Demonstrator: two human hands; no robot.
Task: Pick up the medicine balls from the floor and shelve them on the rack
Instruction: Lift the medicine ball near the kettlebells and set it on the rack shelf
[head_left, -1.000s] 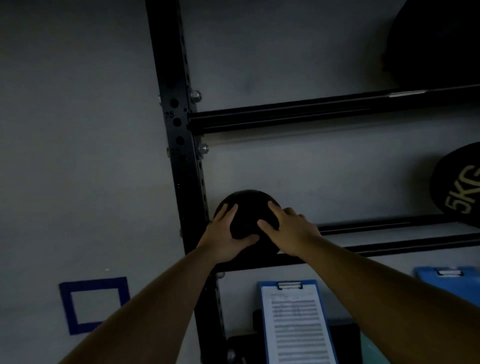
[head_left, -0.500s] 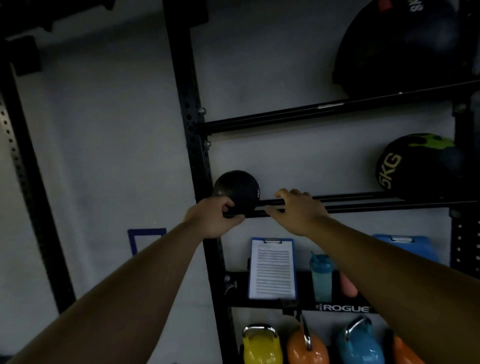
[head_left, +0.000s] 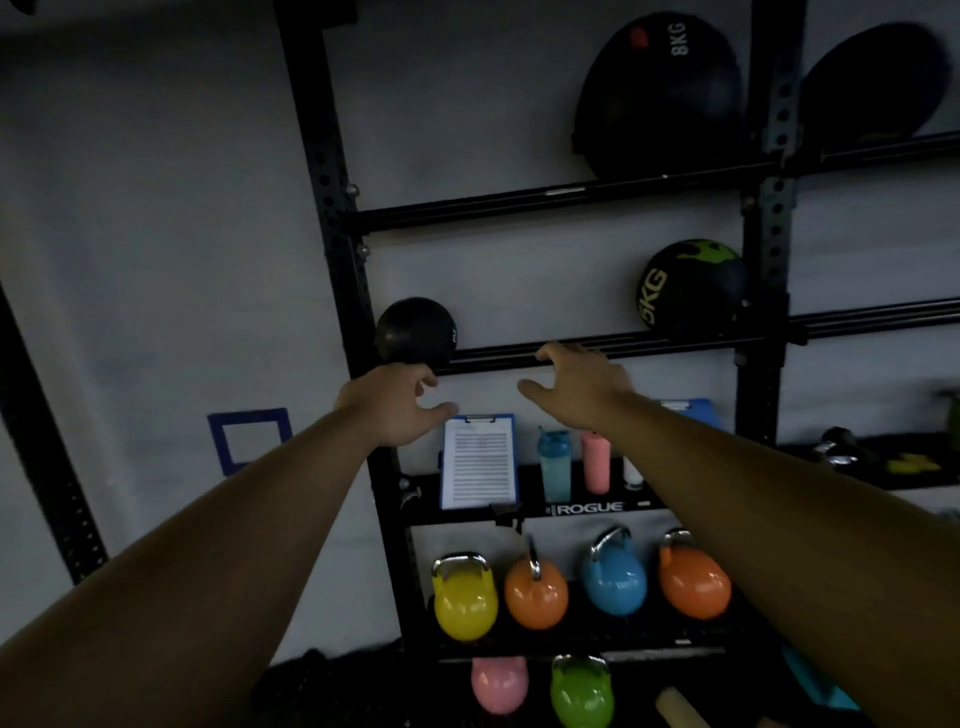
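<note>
A small black medicine ball (head_left: 415, 332) rests on the middle rails of the black rack (head_left: 571, 200), tight against the left upright. My left hand (head_left: 395, 405) hovers just below it, fingers apart, holding nothing. My right hand (head_left: 576, 389) is open too, in front of the rail to the ball's right. A black ball marked 5KG (head_left: 688, 286) sits further right on the same rails. Two large dark balls, one marked 8KG (head_left: 660, 93) and another (head_left: 878, 83), sit on the rails above.
Below the rails a shelf marked ROGUE holds a clipboard (head_left: 480, 462), a blue bottle (head_left: 555, 462) and a pink bottle (head_left: 596, 462). Coloured kettlebells (head_left: 465, 597) fill the lower shelves. A blue tape square (head_left: 249, 439) marks the white wall at left.
Both hands have come off the small black ball, which stays on the rails. The hands have dropped lower and the view has pulled back from the rack.
</note>
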